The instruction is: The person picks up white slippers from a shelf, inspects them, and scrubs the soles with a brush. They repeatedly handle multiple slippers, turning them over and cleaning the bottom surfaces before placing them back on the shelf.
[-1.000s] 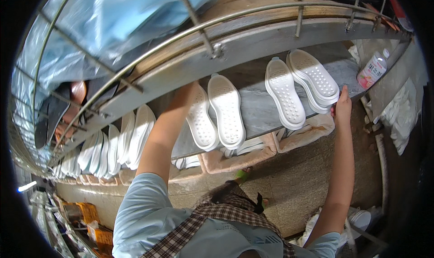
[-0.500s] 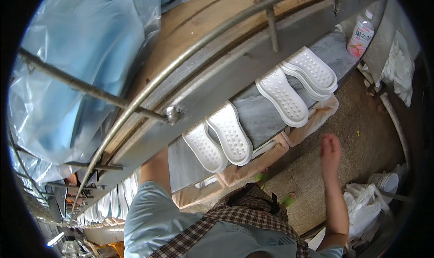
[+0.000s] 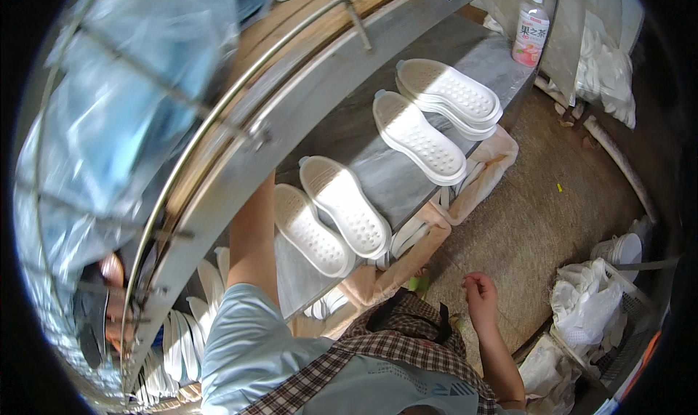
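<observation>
White shoe soles with rows of round dimples lie on a grey bench (image 3: pixel 407 197). One sole (image 3: pixel 314 233) rests beside another sole (image 3: pixel 347 210) at the bench's left part. Farther right lie a third sole (image 3: pixel 422 140) and a small stack of soles (image 3: pixel 451 91). My left arm (image 3: pixel 252 248) reaches forward past the left end of these soles, under the metal rail; the hand itself is hidden behind the rail. My right hand (image 3: pixel 480 293) hangs over the floor to the right of my apron, fingers curled in, with nothing visible in it. It touches none of the soles.
A curved metal rail (image 3: pixel 291 117) runs above the bench, with blue plastic-wrapped goods (image 3: pixel 145 88) behind it. A drink bottle (image 3: pixel 531 31) stands at the bench's far right end. Lined bins (image 3: pixel 407 270) of soles sit below the bench edge. White bags (image 3: pixel 589 299) lie lower right.
My view has shifted, so the soles and bottle appear farther left. My right hand has come down and in toward my body. My left arm extends farther under the rail.
</observation>
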A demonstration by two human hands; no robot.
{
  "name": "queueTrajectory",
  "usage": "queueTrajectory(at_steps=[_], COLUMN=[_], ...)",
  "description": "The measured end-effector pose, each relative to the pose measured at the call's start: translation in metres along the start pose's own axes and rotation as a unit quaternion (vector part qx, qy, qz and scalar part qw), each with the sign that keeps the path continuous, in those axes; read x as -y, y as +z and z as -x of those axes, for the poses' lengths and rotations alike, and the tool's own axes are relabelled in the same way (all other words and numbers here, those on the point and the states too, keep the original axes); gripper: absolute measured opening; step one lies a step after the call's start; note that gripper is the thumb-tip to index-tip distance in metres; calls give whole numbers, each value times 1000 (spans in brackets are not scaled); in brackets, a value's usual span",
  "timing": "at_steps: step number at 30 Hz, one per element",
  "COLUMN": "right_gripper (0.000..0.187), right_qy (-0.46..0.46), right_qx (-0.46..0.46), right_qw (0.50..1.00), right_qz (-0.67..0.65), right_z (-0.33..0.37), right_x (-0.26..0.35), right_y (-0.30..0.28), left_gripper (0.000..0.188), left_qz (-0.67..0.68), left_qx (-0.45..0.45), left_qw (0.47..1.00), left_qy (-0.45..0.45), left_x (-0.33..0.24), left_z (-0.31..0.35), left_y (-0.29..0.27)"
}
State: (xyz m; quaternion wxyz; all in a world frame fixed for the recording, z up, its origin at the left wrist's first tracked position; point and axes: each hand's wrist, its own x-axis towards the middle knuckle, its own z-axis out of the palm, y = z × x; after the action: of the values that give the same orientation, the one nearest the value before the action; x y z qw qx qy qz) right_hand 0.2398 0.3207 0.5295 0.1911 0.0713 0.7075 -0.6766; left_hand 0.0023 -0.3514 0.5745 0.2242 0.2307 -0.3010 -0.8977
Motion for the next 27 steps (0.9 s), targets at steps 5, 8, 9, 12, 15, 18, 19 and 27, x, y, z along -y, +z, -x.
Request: queueTrajectory(at_steps=[5,8,9,12,15,18,19,27], right_gripper=[21,31,35,44,70,86,85,72], right_qy=[-133,-205,-241,-208,-120,-109,-96,14], right_qx=[12,74,93,146,231,325,306,285], right_qw=[990,972,961,956,913,838,844,845], right_qz=[-50,-92,-100,-145,-314,-425,-429,-453], right_z=[9,21,28,54,79,115,126,188], right_x=[28,55,63,85,90,76,70,57], right_y=[-1,-1,0,-7,-9,-21,-26,-33], left_gripper=[33,32,28,41,66,79,82,66], left_qz=[56,-12,-10,-60,-105,-222,-288,-203], left_qx=[122,156,221,235,276,293,306,305], left_qw=[978,967,944,932,905,887,872,915], left_qy=[-161,-201,-244,-269,-306,-279,-249,-170], left_x=[50,81,90,127,168,199,204,225], left_z=[219,359,399,500,580,639,648,647], left_y=[92,131,138,147,144,134,132,128])
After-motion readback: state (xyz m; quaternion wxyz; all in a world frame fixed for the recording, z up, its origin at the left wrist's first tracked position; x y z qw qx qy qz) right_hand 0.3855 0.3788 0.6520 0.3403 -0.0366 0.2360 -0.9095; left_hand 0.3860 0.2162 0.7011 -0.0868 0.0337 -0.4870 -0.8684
